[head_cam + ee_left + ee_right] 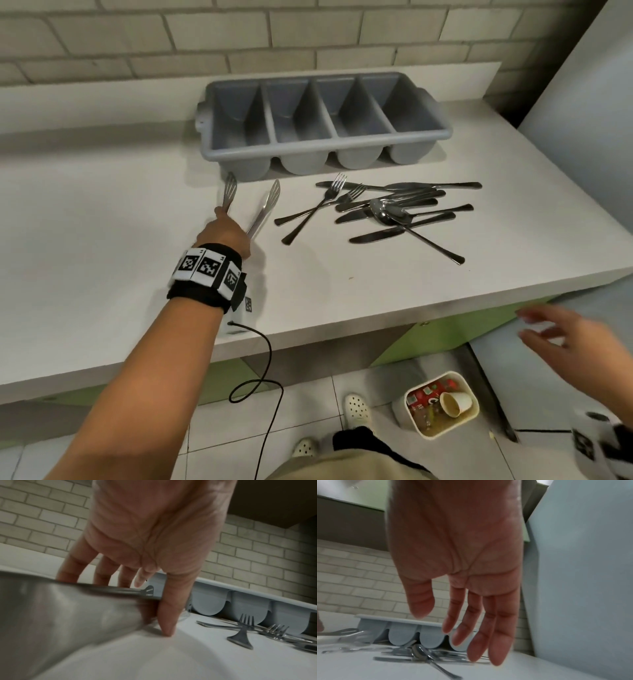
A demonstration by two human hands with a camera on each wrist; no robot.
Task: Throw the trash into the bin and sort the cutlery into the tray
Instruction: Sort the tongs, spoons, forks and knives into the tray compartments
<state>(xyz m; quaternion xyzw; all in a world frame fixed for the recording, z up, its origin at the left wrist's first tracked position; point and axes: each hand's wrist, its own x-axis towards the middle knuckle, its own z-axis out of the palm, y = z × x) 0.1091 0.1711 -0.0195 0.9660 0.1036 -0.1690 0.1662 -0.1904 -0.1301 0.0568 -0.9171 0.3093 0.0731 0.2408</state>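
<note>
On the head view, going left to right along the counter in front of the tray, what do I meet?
Left hand gripping the tongs → two forks → heap of knives and spoons. The right hand hangs open past the counter's front edge, further right.

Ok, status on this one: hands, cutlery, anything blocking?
Left hand grips tongs on the counter; right hand open, empty. Forks, knives, spoons unsorted; tray compartments empty. Nothing blocking the tray.
</note>
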